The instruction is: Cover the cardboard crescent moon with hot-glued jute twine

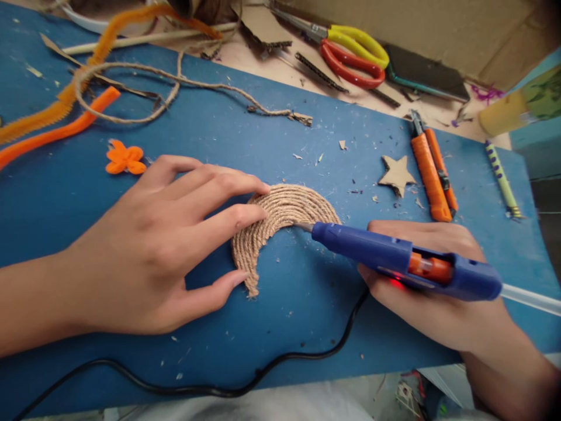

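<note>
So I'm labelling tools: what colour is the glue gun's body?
Blue, with an orange trigger; glue gun, head view.

Work surface: blue board [184, 146], flat, speckled with pale crumbs and fibre scraps, filling most of the frame from left edge to lower right. Beneath and behind it, along the top centre: pale beige tabletop [263, 58]. Upper right: tan cardboard wall [438, 26], creased, standing upright behind the table. Right edge: teal-blue box side [537, 152]. Bottom edge: pale grey floor or cloth, blurred. Light: even, soft, few shadows.
</note>
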